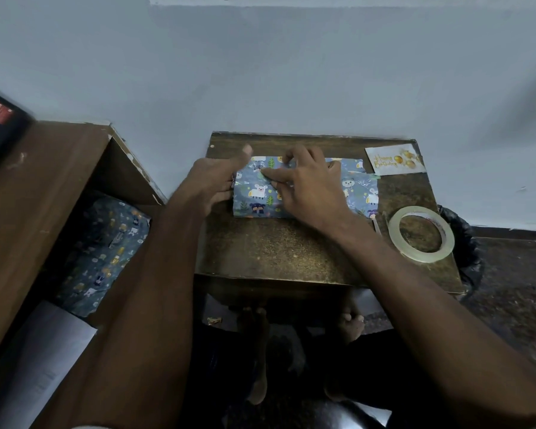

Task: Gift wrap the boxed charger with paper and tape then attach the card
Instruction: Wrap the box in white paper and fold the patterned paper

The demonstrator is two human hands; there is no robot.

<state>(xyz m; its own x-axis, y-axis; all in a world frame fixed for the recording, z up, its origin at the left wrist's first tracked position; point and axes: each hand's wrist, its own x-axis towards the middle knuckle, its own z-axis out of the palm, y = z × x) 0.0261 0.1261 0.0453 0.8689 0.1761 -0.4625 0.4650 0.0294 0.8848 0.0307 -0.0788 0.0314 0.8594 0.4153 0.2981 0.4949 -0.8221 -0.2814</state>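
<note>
The wrapped box (304, 188) lies near the table's (279, 252) far edge. The left hand (214, 184), fingers spread, braces its left end; the right hand (307, 184) presses flat fingers on top. Card (395, 160) far-right corner, tape roll (421, 233) right edge.

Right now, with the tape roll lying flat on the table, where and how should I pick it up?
Grip the tape roll by its ring wall, probably thumb outside and a finger through the open centre. It lies flat near the table's right edge, so come from above on the right side, nearest the right hand. A loose tape end seems to stick out at its left; avoid that.
</note>
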